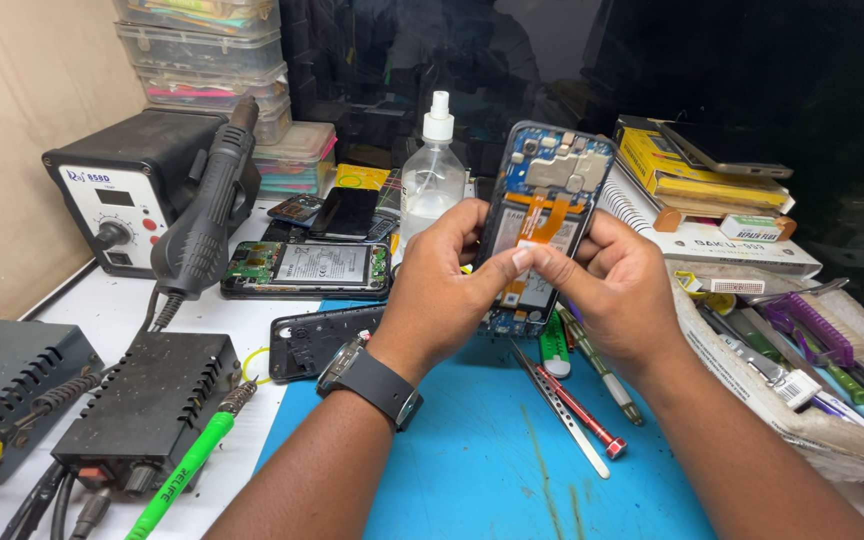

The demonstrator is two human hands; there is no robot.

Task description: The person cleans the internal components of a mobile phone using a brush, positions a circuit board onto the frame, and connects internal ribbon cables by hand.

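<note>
At the centre of the frame both hands hold an opened smartphone (542, 225) upright above a blue work mat (492, 450), its back cover off so the battery, an orange flex cable and the blue circuit board at its top show. The left hand (442, 290), with a dark wristwatch (372, 378) on its wrist, grips the phone's left edge, thumb laid across the middle. The right hand (617, 290) closes on the right edge, its thumb meeting the left thumb over the flex cable.

Below the phone, tweezers (562, 415) and a red-handled screwdriver (582, 415) lie on the mat. A second opened phone (307, 268) lies left of centre on the white bench. At upper left stands a hot-air rework station (117, 205) with its handpiece (207, 205); a clear spray bottle (432, 180) stands just behind the hands. A green-handled soldering iron (187, 465) lies at lower left. Books are stacked at upper right (702, 190), and a tray of tools (802, 350) sits at right.
</note>
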